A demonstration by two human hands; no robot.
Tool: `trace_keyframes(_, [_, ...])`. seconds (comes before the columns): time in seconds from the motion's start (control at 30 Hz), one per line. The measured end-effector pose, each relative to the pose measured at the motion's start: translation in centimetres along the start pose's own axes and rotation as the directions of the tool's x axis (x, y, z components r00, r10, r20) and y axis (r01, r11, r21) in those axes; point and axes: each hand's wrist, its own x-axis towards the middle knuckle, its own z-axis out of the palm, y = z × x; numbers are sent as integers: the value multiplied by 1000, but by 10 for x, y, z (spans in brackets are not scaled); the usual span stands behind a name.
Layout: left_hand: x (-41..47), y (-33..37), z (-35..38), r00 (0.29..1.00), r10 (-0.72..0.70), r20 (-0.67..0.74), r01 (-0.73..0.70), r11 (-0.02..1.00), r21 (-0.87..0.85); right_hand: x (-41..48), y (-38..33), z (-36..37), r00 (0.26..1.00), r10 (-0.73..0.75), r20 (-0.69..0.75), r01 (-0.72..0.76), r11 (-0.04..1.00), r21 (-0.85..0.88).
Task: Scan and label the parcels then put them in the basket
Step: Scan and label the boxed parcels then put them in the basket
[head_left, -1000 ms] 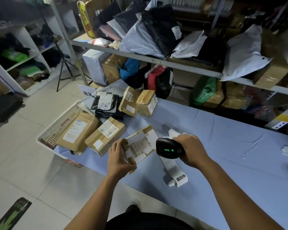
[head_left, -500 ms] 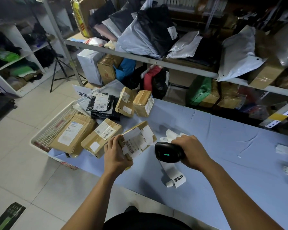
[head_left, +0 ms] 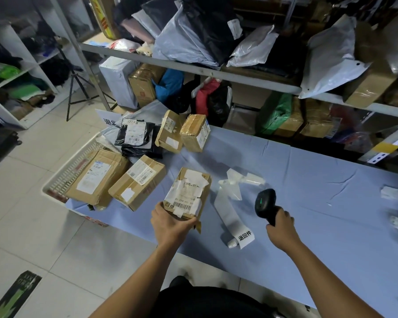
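Left hand (head_left: 170,223) grips near end of taped brown cardboard parcel (head_left: 186,193) on blue table (head_left: 308,180); right hand (head_left: 280,228) grips black handheld scanner (head_left: 265,204) right of parcel.

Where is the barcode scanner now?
In the head view, the barcode scanner is right of centre, gripped by the right hand above the blue table, right of the white label strip.

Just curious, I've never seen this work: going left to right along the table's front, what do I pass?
Basket, flat box, second box, parcel gripped by the left hand, label strip, scanner held in the right hand.
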Motion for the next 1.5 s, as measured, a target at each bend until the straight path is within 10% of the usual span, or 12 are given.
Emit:
trace_keyframes(0.67, [-16,-8,24,994,-27,105,18,996,85,-1,58,32,997,82,-16,-83,993,-83])
trace_keyframes(0.87, [-19,-4,20,996,-25,88,10,986,169,-28,33,36,935,-133,-328,127,991,-39])
trace_keyframes(1.13, [-14,10,23,987,139,86,-159,936,314,-42,14,56,985,-117,131,86,972,217])
trace_keyframes(1.5, [-17,19,35,845,508,171,-535,792,295,-36,-13,54,998,-26,51,6,932,362])
